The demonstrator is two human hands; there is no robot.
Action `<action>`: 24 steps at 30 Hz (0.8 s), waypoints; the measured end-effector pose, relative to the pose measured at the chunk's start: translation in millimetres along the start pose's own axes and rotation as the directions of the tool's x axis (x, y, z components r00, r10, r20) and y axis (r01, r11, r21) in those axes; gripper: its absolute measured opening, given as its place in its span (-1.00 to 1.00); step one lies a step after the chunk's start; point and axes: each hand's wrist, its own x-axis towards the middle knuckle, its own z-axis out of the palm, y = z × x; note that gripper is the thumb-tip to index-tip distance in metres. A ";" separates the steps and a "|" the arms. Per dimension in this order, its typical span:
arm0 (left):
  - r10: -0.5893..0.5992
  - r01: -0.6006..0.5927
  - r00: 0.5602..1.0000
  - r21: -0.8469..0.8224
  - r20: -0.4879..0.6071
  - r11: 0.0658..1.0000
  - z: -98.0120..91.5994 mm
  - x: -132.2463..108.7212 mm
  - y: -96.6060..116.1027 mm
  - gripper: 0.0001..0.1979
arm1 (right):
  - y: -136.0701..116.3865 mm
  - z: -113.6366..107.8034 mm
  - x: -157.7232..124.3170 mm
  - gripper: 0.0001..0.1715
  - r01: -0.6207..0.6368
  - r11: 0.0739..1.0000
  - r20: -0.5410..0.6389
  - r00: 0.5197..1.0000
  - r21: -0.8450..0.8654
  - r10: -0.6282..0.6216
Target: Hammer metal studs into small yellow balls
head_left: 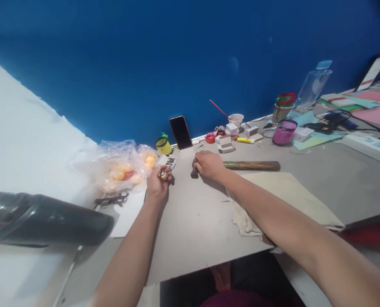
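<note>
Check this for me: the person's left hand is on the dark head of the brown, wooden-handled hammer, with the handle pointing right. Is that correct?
Wrong hand: the head camera's view shows the person's right hand on the dark head of the brown, wooden-handled hammer; its handle does point right.

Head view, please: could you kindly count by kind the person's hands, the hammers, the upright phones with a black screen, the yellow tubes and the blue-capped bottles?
Left hand and right hand: 2
Hammer: 1
Black-screened phone: 1
Yellow tube: 1
Blue-capped bottle: 1
Total: 6
</note>
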 end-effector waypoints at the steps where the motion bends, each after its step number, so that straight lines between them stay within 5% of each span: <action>1: -0.002 0.002 0.999 -0.011 0.036 1.000 0.1 0.3 0.3 -0.78 | 3.7 -4.2 0.6 -0.68 -0.026 0.999 -0.013 1.000 -0.033 0.025; 8: 0.069 -0.084 0.989 0.114 0.134 0.990 5.2 -8.5 -0.9 -0.59 | 20.8 -16.3 2.6 -0.60 -0.083 0.990 0.186 0.977 -0.110 0.103; 15: 0.083 -0.150 0.973 0.318 0.214 0.936 7.2 -18.0 3.2 -0.62 | 16.7 -10.0 2.2 -0.60 -0.067 0.990 0.170 0.981 -0.127 0.088; 24: 0.025 -0.127 0.969 0.413 0.244 0.902 6.4 -19.1 -3.7 -0.57 | -5.9 -17.8 -3.4 -0.70 -0.034 0.988 -0.248 0.969 -0.151 -0.004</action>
